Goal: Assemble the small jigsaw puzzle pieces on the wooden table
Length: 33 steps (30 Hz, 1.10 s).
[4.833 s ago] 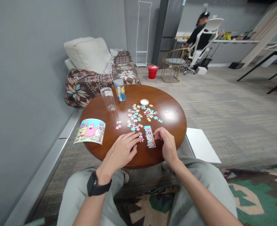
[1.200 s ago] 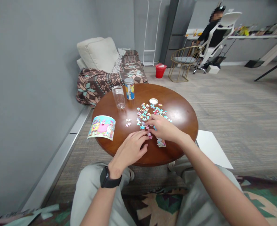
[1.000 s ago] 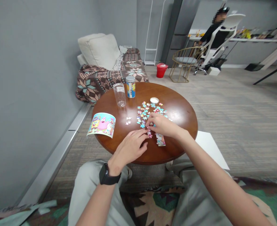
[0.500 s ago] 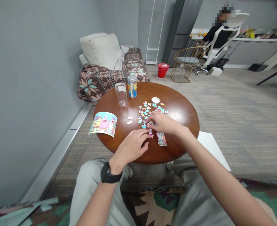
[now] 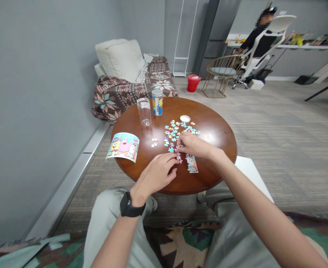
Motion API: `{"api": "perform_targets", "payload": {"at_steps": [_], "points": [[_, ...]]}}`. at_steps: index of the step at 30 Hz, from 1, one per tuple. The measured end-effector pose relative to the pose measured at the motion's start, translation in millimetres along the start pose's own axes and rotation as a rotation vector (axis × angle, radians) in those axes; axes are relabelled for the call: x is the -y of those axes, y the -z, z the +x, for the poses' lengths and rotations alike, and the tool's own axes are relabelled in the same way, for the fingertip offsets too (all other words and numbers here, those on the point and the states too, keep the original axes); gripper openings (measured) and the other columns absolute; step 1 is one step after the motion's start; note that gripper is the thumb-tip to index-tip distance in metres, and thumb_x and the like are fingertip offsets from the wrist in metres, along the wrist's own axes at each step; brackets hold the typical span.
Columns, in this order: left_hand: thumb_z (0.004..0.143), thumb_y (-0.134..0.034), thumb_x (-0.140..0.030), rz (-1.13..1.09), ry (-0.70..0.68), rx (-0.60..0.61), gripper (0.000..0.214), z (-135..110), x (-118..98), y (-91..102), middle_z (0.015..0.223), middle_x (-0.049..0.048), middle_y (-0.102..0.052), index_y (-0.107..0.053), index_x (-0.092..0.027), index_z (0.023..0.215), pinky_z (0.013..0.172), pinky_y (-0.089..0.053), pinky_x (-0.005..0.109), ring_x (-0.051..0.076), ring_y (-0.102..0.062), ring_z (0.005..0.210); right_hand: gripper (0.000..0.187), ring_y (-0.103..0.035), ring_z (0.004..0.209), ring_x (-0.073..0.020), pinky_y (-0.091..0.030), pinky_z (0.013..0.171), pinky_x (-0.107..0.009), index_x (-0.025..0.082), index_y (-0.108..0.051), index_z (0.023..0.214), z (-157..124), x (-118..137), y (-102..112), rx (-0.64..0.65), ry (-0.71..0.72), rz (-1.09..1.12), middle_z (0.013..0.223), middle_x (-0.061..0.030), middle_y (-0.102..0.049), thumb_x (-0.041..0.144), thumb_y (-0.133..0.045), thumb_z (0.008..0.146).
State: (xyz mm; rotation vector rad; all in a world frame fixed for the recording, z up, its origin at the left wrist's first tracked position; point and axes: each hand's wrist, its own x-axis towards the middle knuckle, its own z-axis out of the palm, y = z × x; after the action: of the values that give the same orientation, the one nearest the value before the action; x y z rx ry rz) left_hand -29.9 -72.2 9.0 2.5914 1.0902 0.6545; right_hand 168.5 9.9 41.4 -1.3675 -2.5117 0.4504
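Note:
On the round wooden table, my left hand [image 5: 158,172] has its fingers stretched out, the tips resting at the edge of a small pink section of jigsaw puzzle [image 5: 179,158]. Its thumb stands apart from the fingers. Just above that section, the bent fingers of my right hand [image 5: 193,144] close on a puzzle piece, which they mostly hide. A joined strip of puzzle pieces [image 5: 192,164] lies below the right wrist. Loose puzzle pieces [image 5: 174,132] are scattered beyond my hands, and a few pale ones [image 5: 154,144] lie apart to the left.
A curved cartoon picture sheet [image 5: 124,146] sits at the table's left edge. Farther back stand a clear plastic jar [image 5: 144,112], a printed can [image 5: 157,103] and a round white lid [image 5: 185,118]. A person [image 5: 254,39] sits in the background near a red bin [image 5: 193,83].
My right hand has shifted very slightly, its fingers staying bent over the same spot. My left hand and the puzzle sections look nearly unchanged.

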Motion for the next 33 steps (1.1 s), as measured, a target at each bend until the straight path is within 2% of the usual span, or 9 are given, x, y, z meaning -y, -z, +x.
{"api": "perform_targets", "payload": {"at_steps": [6,12,15,23,33], "points": [[0.091,-0.054,-0.016,0.012,0.000,0.005,0.028,0.1,-1.3,0.9,0.136,0.0075,-0.063,-0.063,-0.019,0.118,0.113,-0.044,0.040,0.020,-0.057,0.127,0.008,-0.055,0.066,-0.0134,-0.042,0.067,-0.026,0.018,-0.064,0.077,-12.5,-0.4,0.7,-0.028,-0.051,0.289,0.071,0.0012,-0.063,0.021,-0.070,0.082],[0.092,-0.053,-0.017,0.002,0.003,0.013,0.030,0.0,-1.5,1.5,0.139,0.0077,-0.062,-0.064,-0.020,0.119,0.114,-0.043,0.041,0.021,-0.056,0.129,0.020,-0.054,0.067,-0.0138,-0.042,0.063,-0.027,0.018,-0.069,0.083,-50.3,-11.2,-7.1,-0.219,-0.082,0.521,0.078,-0.0012,-0.069,0.038,-0.065,0.085],[0.092,-0.053,-0.017,0.014,0.002,0.023,0.031,0.1,-2.0,1.9,0.140,0.0075,-0.061,-0.063,-0.020,0.120,0.115,-0.042,0.041,0.020,-0.055,0.131,0.023,-0.055,0.065,-0.0143,-0.044,0.062,-0.028,0.018,-0.071,0.086,-60.0,-11.7,-16.3,-0.209,-0.096,0.585,0.076,-0.0014,-0.068,0.041,-0.064,0.085],[0.093,-0.053,-0.018,0.033,0.008,0.051,0.033,0.8,-2.9,2.5,0.141,0.0076,-0.059,-0.061,-0.020,0.125,0.115,-0.041,0.040,0.020,-0.054,0.132,0.017,-0.061,0.082,-0.0192,-0.049,0.080,-0.035,0.023,-0.076,0.086,-59.3,-11.5,-27.7,-0.237,-0.002,0.479,0.082,-0.0041,-0.071,0.036,-0.065,0.085],[0.095,-0.050,-0.020,0.060,0.024,0.082,0.037,1.8,-4.6,3.7,0.144,0.0090,-0.057,-0.059,-0.018,0.130,0.116,-0.038,0.039,0.020,-0.052,0.134,0.013,-0.059,0.081,-0.0194,-0.047,0.075,-0.032,0.023,-0.074,0.087,-60.5,-12.9,-28.6,-0.269,-0.025,0.401,0.080,-0.0031,-0.071,0.033,-0.065,0.087]]}}
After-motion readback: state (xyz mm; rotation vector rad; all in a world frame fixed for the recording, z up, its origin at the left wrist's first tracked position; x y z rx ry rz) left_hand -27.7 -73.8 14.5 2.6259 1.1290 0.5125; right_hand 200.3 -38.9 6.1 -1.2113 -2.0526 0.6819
